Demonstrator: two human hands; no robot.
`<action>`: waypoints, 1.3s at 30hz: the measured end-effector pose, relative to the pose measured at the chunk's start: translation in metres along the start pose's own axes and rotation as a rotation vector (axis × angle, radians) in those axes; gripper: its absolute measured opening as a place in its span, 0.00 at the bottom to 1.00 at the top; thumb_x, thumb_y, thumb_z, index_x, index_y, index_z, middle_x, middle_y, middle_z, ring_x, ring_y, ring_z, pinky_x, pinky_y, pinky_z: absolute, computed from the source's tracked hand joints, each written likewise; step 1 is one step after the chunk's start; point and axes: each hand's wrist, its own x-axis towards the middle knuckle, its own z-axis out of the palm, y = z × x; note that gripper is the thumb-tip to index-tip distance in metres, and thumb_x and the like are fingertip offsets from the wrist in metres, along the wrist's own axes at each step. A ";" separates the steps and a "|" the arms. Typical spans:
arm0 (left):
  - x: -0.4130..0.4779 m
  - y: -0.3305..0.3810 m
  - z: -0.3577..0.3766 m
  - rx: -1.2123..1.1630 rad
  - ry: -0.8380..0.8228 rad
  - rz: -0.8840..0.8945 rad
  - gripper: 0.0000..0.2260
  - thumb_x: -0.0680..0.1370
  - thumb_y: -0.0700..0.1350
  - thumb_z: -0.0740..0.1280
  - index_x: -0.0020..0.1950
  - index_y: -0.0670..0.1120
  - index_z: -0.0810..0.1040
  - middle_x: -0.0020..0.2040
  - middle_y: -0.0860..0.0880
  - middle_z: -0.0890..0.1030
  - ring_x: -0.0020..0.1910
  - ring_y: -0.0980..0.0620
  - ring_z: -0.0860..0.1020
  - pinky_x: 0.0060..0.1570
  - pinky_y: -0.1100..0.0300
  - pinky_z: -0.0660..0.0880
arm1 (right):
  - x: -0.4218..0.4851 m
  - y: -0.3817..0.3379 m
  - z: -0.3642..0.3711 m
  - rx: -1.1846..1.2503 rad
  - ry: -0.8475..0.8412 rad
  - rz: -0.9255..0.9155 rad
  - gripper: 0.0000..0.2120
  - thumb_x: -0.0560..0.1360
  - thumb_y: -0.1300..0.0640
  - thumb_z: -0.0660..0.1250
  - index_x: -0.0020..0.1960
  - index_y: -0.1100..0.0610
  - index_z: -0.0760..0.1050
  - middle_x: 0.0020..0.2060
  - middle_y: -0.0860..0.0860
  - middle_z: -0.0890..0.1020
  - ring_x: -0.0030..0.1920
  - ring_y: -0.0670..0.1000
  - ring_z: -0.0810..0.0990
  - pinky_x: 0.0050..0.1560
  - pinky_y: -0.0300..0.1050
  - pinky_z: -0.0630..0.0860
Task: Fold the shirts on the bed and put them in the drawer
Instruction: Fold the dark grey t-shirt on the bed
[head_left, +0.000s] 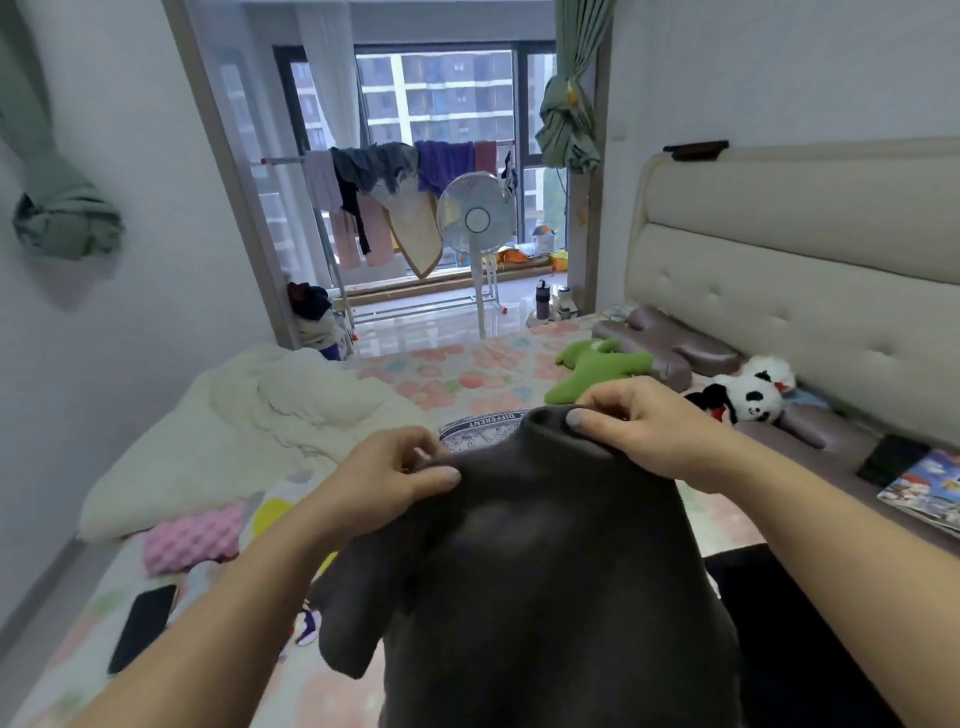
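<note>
Two hands hold one dark grey shirt (545, 561) up over the bed (467, 379): the left hand (395, 478) and the right hand (644, 426) each pinch its top edge between thumb and fingers. It hangs close to the camera, long axis running from the pinched edge down toward the person, one sleeve drooping at lower left. If either pinch slips, that side would likely drop and bunch. The printed garment (480, 423) beyond could get dragged when the shirt is laid down.

Dark shirt (545, 571) bottom cut by edge.
</note>
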 end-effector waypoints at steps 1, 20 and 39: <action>-0.001 0.007 0.008 -0.072 -0.110 -0.018 0.09 0.72 0.44 0.74 0.49 0.47 0.77 0.43 0.45 0.80 0.41 0.50 0.77 0.45 0.57 0.72 | 0.002 -0.004 0.004 0.018 -0.011 -0.029 0.09 0.78 0.55 0.65 0.40 0.55 0.79 0.33 0.47 0.78 0.33 0.42 0.73 0.37 0.37 0.69; 0.004 0.001 -0.019 0.374 -0.003 -0.052 0.09 0.74 0.42 0.71 0.34 0.46 0.77 0.29 0.50 0.74 0.31 0.55 0.70 0.31 0.63 0.65 | -0.004 0.023 -0.027 -0.162 0.111 0.019 0.10 0.76 0.55 0.67 0.42 0.62 0.78 0.37 0.59 0.79 0.38 0.53 0.74 0.37 0.46 0.65; -0.016 -0.052 -0.007 0.159 0.277 -0.102 0.15 0.81 0.45 0.61 0.35 0.43 0.73 0.32 0.48 0.73 0.34 0.52 0.69 0.36 0.62 0.65 | -0.013 0.069 -0.009 0.042 -0.181 0.232 0.11 0.78 0.62 0.63 0.49 0.71 0.76 0.36 0.55 0.73 0.37 0.48 0.70 0.37 0.39 0.66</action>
